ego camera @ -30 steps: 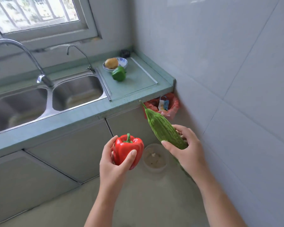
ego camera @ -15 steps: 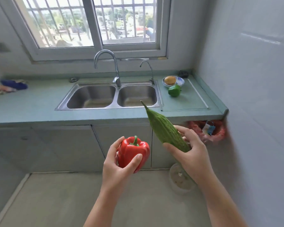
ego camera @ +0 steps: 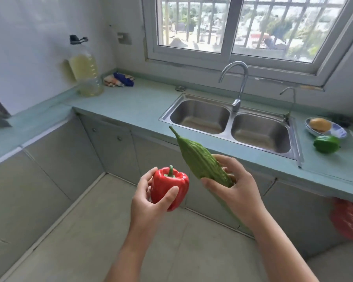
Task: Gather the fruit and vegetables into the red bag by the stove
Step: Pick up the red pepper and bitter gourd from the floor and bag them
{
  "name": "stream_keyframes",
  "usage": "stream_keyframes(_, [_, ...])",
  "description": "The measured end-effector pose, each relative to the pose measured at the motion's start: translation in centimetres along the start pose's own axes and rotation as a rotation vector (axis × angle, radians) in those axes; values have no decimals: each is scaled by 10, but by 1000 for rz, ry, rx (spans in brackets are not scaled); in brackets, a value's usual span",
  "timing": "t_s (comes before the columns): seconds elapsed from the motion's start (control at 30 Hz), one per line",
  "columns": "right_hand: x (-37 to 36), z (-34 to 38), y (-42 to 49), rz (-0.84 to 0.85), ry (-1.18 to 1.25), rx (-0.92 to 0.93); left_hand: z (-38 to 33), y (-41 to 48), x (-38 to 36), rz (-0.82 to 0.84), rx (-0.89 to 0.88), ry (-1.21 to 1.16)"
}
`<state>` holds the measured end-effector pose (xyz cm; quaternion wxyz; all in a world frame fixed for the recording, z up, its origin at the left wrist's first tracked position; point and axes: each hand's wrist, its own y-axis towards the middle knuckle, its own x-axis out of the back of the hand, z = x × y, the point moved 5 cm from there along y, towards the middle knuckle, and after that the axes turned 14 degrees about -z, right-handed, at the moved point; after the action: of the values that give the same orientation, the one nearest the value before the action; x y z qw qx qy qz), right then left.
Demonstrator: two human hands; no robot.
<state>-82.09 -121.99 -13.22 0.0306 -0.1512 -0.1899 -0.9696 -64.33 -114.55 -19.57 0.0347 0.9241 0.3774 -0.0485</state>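
Observation:
My left hand [ego camera: 151, 200] holds a red bell pepper [ego camera: 169, 185] in front of me over the floor. My right hand [ego camera: 234, 188] grips a long green bitter gourd [ego camera: 200, 159], its pointed tip aimed up and left toward the counter edge. A green bell pepper [ego camera: 326, 144] lies on the counter at the far right. Behind it a yellow-brown fruit or potato [ego camera: 320, 124] rests in a small blue-and-white dish [ego camera: 338, 132]. A red bag [ego camera: 348, 220] hangs under the counter end at the right edge, blurred.
A teal L-shaped counter [ego camera: 130, 106] carries a double steel sink [ego camera: 228, 123] with a tall faucet [ego camera: 237, 84]. An oil bottle [ego camera: 87, 76] and a cloth [ego camera: 119, 79] stand in the back-left corner. Grey cabinets [ego camera: 55, 165] line the floor.
The view has swung left: the sink and the red bag slid rightward, and the left counter with the oil bottle came into sight. Both hands keep their hold.

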Motion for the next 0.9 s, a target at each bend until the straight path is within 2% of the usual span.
stream_keyframes(0.27, [-147, 45, 53, 161, 37, 107, -17, 101, 100, -215, -80, 2])
stream_keyframes(0.6, [-312, 91, 76, 422, 176, 225, -15, 157, 232, -583, -118, 35])
stream_keyframes(0.9, [-459, 132, 130, 690, 343, 338, -46, 228, 304, -917, -210, 97])
